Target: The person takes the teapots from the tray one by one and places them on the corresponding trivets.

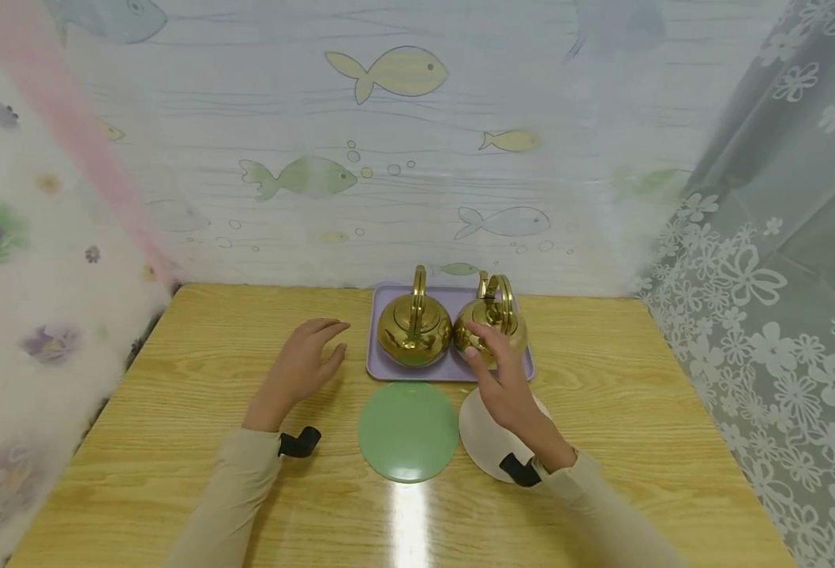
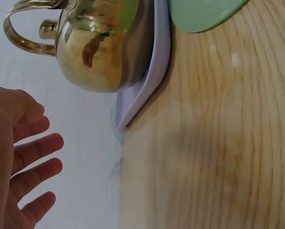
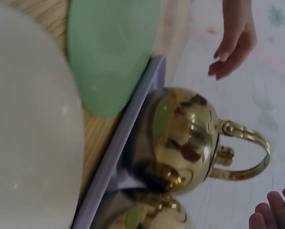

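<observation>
Two kettles [image 1: 415, 341] stand on a tray [image 1: 379, 367], rightward of the left hand [image 1: 305, 361] and near the right hand [image 1: 508, 390], both hands empty with fingers relaxed. Judged stiff, slick and moderately heavy (their contents are hidden), each kettle is best held by its handle [image 1: 419, 289].

- Yellow wood-grain tabletop [image 1: 609, 394]
- Pale sheet printed with fish [image 1: 403, 170], behind it
- White flower-patterned sheet [image 1: 41, 260], left
- Grey curtain with white flowers [image 1: 780, 292], right

Both forearms [image 1: 231, 489] extend forward, the left hand [image 1: 300, 367] and right hand [image 1: 507, 390] well apart, fingers [image 2: 41, 148] relaxed.
</observation>
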